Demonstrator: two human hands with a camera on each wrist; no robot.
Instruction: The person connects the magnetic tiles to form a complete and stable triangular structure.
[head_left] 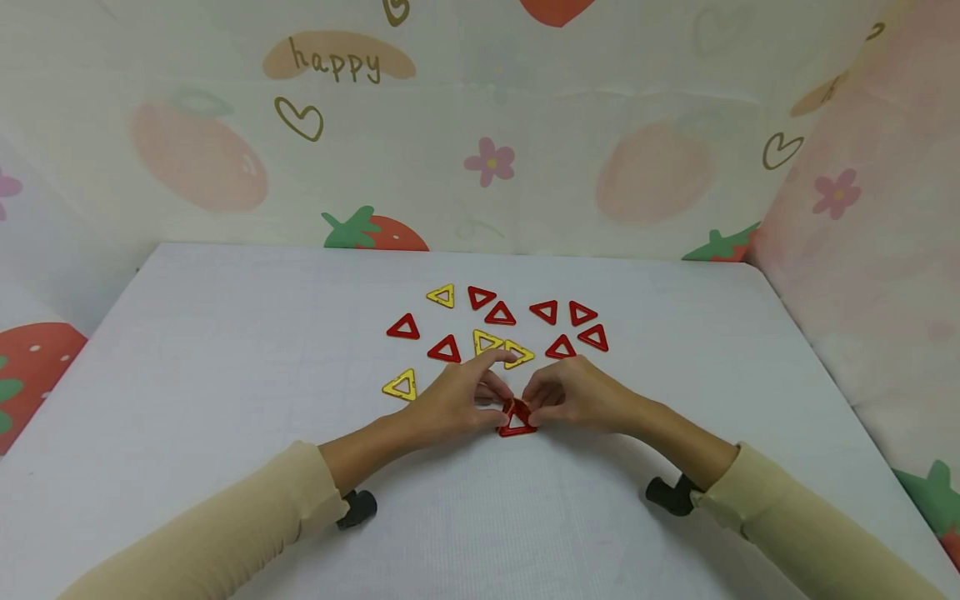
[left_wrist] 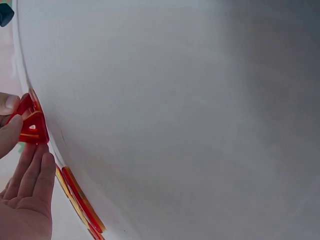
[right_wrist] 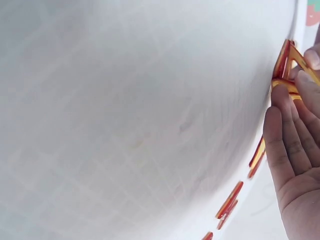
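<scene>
Near the middle of the table, both hands hold a small standing shape of red see-through triangle tiles (head_left: 517, 432), leaned together with a triangular hole in front. My left hand (head_left: 453, 400) pinches its left side with thumb and fingers, index finger stretched out above. From the other side my right hand (head_left: 585, 393) pinches the shape, fingers bent. In the left wrist view the red tiles (left_wrist: 35, 139) stand upright between the fingertips. The right wrist view shows the held tiles (right_wrist: 281, 62) with orange-looking edges; fingers partly cover them.
Beyond the hands lie several flat triangle tiles. Yellow ones include a tile (head_left: 412, 384) left of the left hand and another tile (head_left: 452, 294) at the back. Red ones include a tile (head_left: 403, 336) at left and a tile (head_left: 604, 337) at right. A patterned curtain (head_left: 555, 192) backs the white table (head_left: 225, 350).
</scene>
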